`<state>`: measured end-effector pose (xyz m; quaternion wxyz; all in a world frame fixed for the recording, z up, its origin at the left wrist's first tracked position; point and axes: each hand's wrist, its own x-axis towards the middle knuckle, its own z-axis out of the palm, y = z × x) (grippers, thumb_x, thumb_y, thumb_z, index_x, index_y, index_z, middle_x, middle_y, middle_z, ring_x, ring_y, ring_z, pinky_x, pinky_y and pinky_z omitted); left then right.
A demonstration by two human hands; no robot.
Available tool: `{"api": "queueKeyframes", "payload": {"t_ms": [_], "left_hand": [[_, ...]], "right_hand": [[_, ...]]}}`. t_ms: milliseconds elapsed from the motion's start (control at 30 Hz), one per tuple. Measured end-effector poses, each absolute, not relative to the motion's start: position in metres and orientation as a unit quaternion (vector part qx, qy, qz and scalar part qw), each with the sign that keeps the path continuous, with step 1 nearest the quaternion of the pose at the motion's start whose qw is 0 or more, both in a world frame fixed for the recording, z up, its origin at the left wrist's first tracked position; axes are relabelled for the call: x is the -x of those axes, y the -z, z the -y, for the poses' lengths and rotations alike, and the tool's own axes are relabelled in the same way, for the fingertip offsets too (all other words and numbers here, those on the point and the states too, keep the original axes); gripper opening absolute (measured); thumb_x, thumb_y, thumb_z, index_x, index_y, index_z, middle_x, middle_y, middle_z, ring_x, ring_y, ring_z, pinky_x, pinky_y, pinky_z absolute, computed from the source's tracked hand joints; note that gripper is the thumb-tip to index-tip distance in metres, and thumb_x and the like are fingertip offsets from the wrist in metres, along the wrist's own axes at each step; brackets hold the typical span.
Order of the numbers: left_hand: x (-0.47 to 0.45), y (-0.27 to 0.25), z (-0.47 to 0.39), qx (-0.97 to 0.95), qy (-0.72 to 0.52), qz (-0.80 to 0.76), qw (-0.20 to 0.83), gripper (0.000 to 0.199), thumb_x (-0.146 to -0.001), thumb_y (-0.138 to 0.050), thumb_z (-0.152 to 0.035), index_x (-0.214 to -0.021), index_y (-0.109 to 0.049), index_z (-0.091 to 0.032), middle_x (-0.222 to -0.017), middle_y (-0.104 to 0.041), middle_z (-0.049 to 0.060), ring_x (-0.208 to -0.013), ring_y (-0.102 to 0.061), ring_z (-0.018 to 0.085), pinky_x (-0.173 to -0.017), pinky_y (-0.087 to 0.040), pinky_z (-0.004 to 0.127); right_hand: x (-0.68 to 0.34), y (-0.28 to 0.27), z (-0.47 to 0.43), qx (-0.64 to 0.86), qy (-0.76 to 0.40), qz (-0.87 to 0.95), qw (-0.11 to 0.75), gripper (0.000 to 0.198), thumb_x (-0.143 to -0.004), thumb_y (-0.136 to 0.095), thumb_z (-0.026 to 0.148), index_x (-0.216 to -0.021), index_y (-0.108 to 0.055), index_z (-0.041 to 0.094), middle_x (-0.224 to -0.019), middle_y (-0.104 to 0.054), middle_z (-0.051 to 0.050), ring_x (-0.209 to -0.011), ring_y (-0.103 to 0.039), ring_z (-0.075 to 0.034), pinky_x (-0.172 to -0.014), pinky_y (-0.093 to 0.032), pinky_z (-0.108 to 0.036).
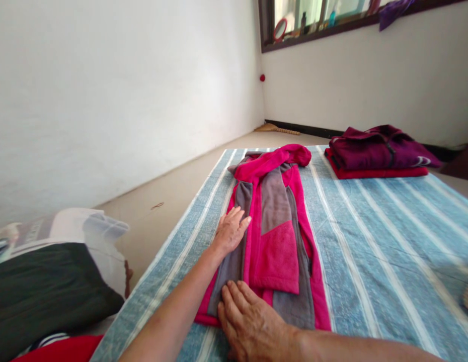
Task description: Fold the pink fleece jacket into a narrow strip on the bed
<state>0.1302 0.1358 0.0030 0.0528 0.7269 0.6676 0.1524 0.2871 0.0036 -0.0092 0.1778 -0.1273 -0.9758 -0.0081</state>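
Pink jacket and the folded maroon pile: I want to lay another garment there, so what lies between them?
Nothing: the head view shows only bare striped sheet between the pink jacket and the maroon pile.

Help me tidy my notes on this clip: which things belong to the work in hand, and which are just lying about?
In hand:
- pink and grey fleece garment
- left hand, flat on it
- right hand, flat on its near end
- striped blue cloth beneath

Lying about:
- folded maroon and red clothes
- dark cushion
- broom
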Motion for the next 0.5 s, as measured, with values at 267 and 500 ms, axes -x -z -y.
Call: {"api": "queueKeyframes", "payload": {"t_ms": [267,500], "left_hand": [[-0.093,-0.04,-0.125,-0.565,-0.397,-0.679,0.247,0.057,-0.083,-0.048,-0.059,-0.114,-0.064,-0.014,-0.125,-0.061,0.01,-0.122,-0.051,0.028,-0.107,-0.035,0.043],[-0.074,-0.042,-0.118,-0.508,-0.444,-0.691,0.259,0.064,-0.08,-0.047,-0.066,-0.105,-0.067,-0.011,-0.109,-0.068,0.014,-0.106,-0.06,0.028,-0.091,-0.047,0.041]], "right_hand": [[-0.289,0.012,-0.002,0.122,0.017,0.974,0.191,0.056,-0.093,-0.046,0.041,-0.128,-0.047,-0.002,-0.133,-0.047,-0.026,-0.127,-0.041,-0.036,-0.105,-0.034,-0.048],[-0.288,0.023,0.002,0.118,0.011,0.972,0.204,0.054,-0.091,-0.05,0.04,-0.126,-0.051,-0.001,-0.132,-0.049,-0.026,-0.126,-0.043,-0.037,-0.104,-0.035,-0.049]]}}
